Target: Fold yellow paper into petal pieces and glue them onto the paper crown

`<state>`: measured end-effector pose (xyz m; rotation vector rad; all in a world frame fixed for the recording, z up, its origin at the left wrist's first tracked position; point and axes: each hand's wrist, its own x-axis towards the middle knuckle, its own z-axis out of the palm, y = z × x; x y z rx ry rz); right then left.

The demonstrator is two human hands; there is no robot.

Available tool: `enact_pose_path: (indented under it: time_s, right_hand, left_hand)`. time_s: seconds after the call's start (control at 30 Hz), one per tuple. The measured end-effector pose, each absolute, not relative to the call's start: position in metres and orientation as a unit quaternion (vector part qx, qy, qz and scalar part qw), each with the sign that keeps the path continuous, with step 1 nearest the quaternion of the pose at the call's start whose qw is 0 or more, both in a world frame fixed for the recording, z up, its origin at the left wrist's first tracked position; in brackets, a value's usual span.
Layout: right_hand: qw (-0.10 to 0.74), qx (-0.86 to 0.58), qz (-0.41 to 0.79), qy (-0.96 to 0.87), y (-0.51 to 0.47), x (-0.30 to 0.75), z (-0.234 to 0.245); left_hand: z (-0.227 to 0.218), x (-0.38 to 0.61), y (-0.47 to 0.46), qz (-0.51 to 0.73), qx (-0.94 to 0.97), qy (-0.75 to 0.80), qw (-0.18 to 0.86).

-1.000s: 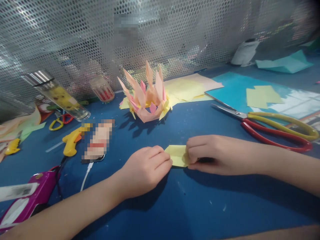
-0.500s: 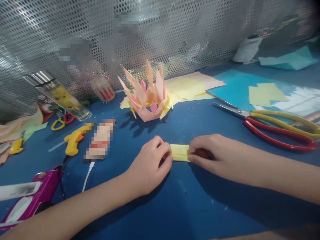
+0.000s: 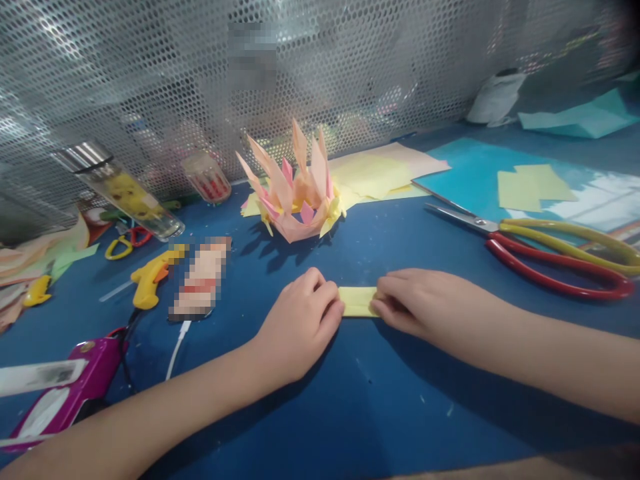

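Note:
A small strip of folded yellow paper (image 3: 357, 302) lies across the middle, low over the blue table. Its left end is pinched in my left hand (image 3: 303, 320), fingers closed on it. My right hand (image 3: 427, 303) grips the other end between thumb and fingers. Both ends of the strip are hidden under the fingers; only its middle shows. Beyond my hands stands a folded-paper lotus (image 3: 295, 193) with peach, pink and yellow petals.
Scissors with red and yellow handles (image 3: 525, 247) lie right. Left are a yellow glue gun (image 3: 150, 280), a phone with a blurred screen (image 3: 203, 277), a purple device (image 3: 83, 380) and a clear bottle (image 3: 127, 190). Yellow sheets (image 3: 370, 177) and a blue sheet (image 3: 465, 167) lie behind.
My right hand's fingers have closed more tightly on the yellow paper and moved slightly left. The paper looks flatter and a little narrower. My left hand has barely moved.

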<state>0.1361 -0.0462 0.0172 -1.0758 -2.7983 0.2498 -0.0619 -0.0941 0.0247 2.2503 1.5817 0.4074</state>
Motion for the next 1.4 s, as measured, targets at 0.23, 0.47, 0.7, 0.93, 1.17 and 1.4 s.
enact_pose_path:
  time_s: [0.23, 0.47, 0.7, 0.93, 1.17, 1.4]
  right_hand:
    - [0.043, -0.399, 0.041, -0.915, -0.049, 0.13, 0.018]
    - [0.141, -0.364, 0.041, -0.92, -0.043, 0.137, 0.02]
    - [0.173, -0.305, 0.166, -0.922, -0.033, 0.136, 0.012]
    - [0.211, -0.299, 0.172, -0.915, -0.036, 0.134, 0.015]
    - [0.252, -0.317, 0.198, -0.893, -0.04, 0.134, 0.013]
    - [0.226, -0.347, 0.246, -0.876, -0.045, 0.13, 0.014]
  left_hand:
    - [0.029, -0.065, -0.092, 0.166, 0.756, 0.587, 0.236]
    - [0.022, -0.071, -0.09, 0.208, 0.76, 0.553, 0.27]
    - [0.021, -0.071, -0.089, 0.255, 0.759, 0.535, 0.27]
    - [0.016, -0.076, -0.094, 0.275, 0.792, 0.503, 0.211]
    - [0.016, -0.075, -0.095, 0.281, 0.824, 0.473, 0.133]
    - [0.011, -0.074, -0.096, 0.273, 0.869, 0.41, 0.055]
